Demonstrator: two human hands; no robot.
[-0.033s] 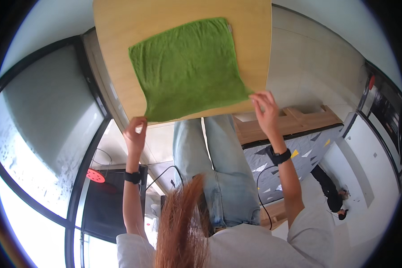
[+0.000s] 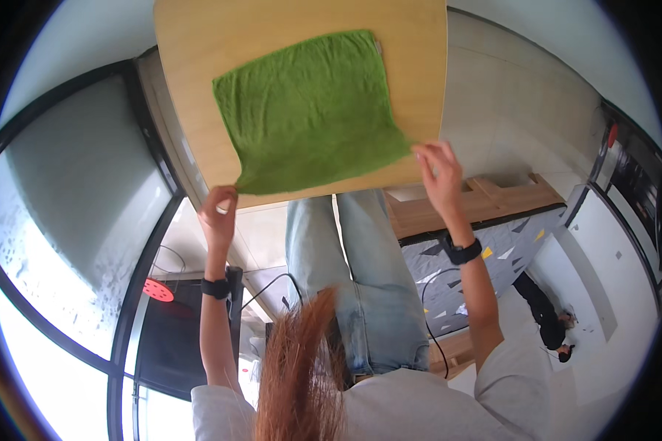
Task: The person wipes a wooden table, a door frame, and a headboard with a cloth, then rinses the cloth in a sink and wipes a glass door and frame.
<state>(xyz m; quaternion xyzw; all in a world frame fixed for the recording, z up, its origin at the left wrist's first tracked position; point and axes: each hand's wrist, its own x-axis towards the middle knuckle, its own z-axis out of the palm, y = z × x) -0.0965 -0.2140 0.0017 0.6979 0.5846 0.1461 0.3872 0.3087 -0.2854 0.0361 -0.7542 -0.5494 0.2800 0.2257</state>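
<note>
On the wooden table [image 2: 187,37] at twelve o'clock, a green cloth [image 2: 309,110], its near corners in two hands.
I see the cloth spread across the tabletop, lightly rumpled over its far part; I judge it light, limp and soft, its plush nap more grippy than slippery, with nothing to break. It would sag wherever unsupported, so I'd take it by the corners, with the edge between them stretched. The right hand [image 2: 440,175] pinches its four o'clock corner, fingertips narrowed on it and slightly blurred; the left hand [image 2: 218,212] pinches the seven o'clock corner, thumb and finger together. A small pale label [image 2: 379,48] sits on the edge at one o'clock.
</note>
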